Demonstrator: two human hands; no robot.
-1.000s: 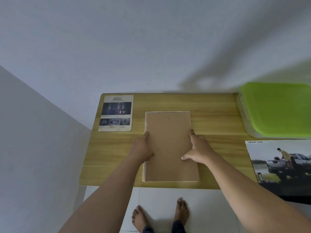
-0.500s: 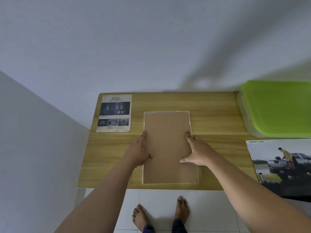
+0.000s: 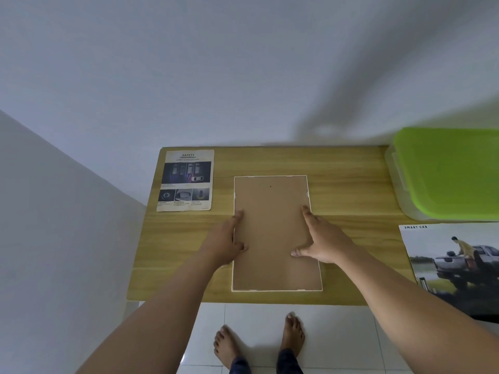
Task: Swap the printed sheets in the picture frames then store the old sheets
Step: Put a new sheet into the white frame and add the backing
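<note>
Frame (image 3: 272, 233) 1; sheets (image 3: 186, 180) (image 3: 453, 265) 2; bin (image 3: 445, 174) 1; hands (image 3: 224, 245) (image 3: 321, 242) 2, pressing it

The picture frame (image 3: 272, 228) lies back-up, so its front is hidden against the table (image 3: 351, 190), the green-lidded box (image 3: 448, 171) and the SMART CAB print (image 3: 456, 265) both run off the right edge of view, and the small captions on the SAFETY sheet (image 3: 186, 182) are too fine to read.

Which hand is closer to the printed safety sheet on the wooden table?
Left. The left hand lies just in front of the printed safety sheet; the right hand touches the brown frame back's opposite edge.
</note>
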